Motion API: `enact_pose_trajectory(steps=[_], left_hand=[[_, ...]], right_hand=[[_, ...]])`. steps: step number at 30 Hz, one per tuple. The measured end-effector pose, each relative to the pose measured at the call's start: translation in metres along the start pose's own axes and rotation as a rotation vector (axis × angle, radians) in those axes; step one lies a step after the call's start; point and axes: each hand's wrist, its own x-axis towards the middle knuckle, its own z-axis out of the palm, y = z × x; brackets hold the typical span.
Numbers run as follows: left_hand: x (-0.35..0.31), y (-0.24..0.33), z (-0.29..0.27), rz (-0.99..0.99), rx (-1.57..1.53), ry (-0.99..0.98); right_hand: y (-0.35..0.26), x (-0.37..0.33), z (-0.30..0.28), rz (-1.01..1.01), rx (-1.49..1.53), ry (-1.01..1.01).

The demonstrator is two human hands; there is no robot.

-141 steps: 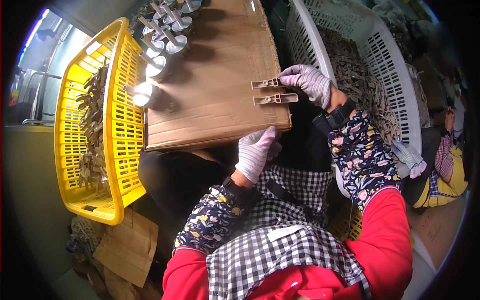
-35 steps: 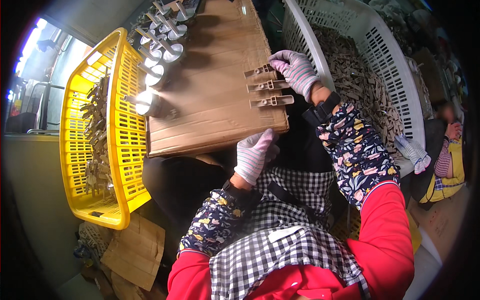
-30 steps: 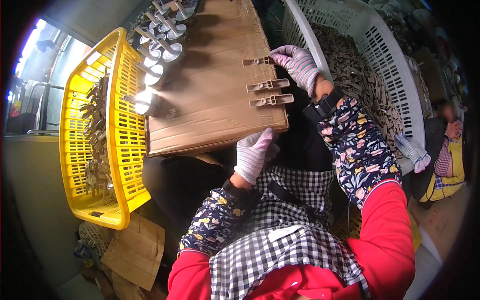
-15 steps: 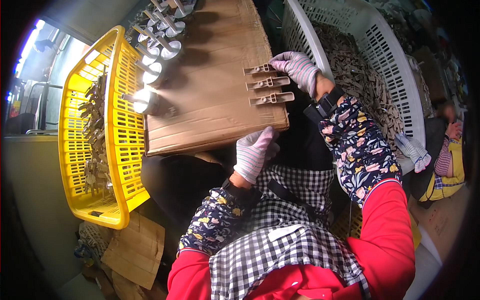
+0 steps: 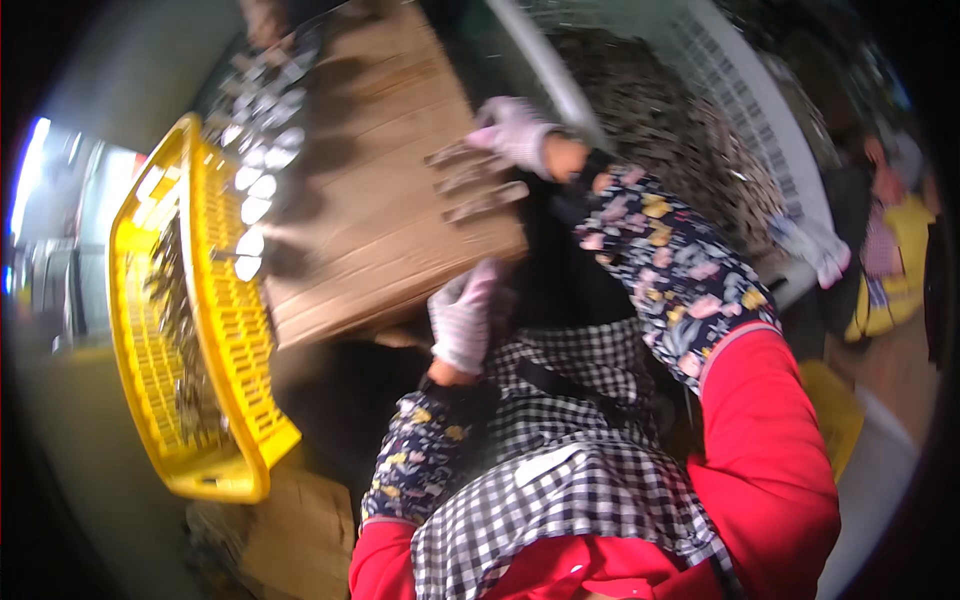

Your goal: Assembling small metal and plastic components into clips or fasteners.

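Observation:
On a brown cardboard surface (image 5: 380,200), three beige plastic clip-like pieces (image 5: 470,178) lie side by side near its right edge. My right hand (image 5: 515,135), in a striped knit glove, is at the farthest piece, with its fingers closed on that piece's right end. Motion smears the fingertips. My left hand (image 5: 464,325), gloved the same way, is just off the near edge of the cardboard, close to my checked apron. Its fingers are curled and the thumb points up; whatever they may hold is hidden.
Several round metal pieces with stems (image 5: 255,190) line the cardboard's left edge. A yellow basket (image 5: 265,400) with metal parts stands left, a white crate (image 5: 760,120) full of beige pieces right. Another person's hand (image 5: 265,20) shows at the far left; someone sits at right.
The whole view has swung and blurred, shifting the cardboard and both hands leftward in the picture. Both hands keep nearly the same places by the cardboard. Another person's hand now shows at the far left.

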Motion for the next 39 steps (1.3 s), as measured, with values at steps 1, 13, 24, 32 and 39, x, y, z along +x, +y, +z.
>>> enact_pose_trajectory(steps=[1,13,24,32,39], left_hand=[[-0.003,0.007,0.002,0.039,-0.006,-0.026],[0.003,0.005,0.005,0.072,0.187,0.099],[0.005,0.004,0.002,0.069,0.225,0.124],[0.01,0.002,0.016,0.035,0.154,-0.029],[-0.002,0.013,-0.002,-0.035,0.109,0.058]], right_hand=[[-0.009,-0.005,-0.003,-0.038,-0.054,-0.012],[0.139,-0.144,-0.187,0.459,-0.252,-0.204],[0.126,-0.148,-0.095,0.468,-0.705,-0.606],[0.334,-0.17,-0.062,-0.277,-0.981,-0.79],[0.145,-0.133,-0.155,0.222,-0.784,0.049]])
